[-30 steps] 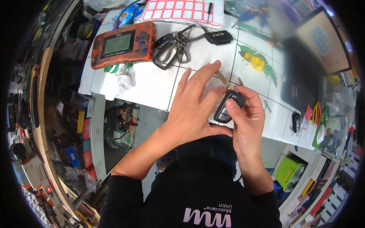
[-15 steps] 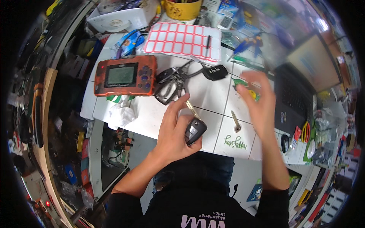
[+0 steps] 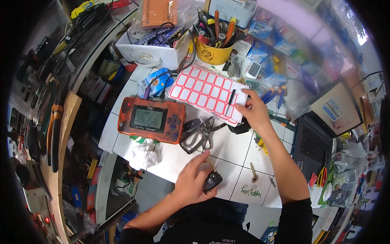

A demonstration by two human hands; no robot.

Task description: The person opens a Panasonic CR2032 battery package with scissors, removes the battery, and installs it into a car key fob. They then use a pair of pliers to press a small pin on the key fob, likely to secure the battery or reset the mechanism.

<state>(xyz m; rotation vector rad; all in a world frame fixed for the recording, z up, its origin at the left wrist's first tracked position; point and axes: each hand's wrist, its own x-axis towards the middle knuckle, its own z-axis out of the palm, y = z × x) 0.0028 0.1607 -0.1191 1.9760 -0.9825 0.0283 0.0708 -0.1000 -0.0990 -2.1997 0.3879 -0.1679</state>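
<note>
My left hand is closed around a black flip key, its metal blade swung out and pointing away from me. At the right edge of a sheet of white labels with red borders, my right hand pinches the sheet between thumb and fingers. A black pen lies on the sheet. Partly under the near right corner is a black key fob. A loose key blade rests on the white tiled table, beside a small metal piece.
An orange handheld programmer stands left of a metal plier-like tool among dark fobs. Crumpled white tissue lies near the edge. Farther back are a white box and a yellow tool pot. A laptop sits right.
My right hand has moved away from me to the label sheet and taken hold of it. The sheet has shifted nearer, over the fob. The view has tilted; my left hand keeps the flip key.
</note>
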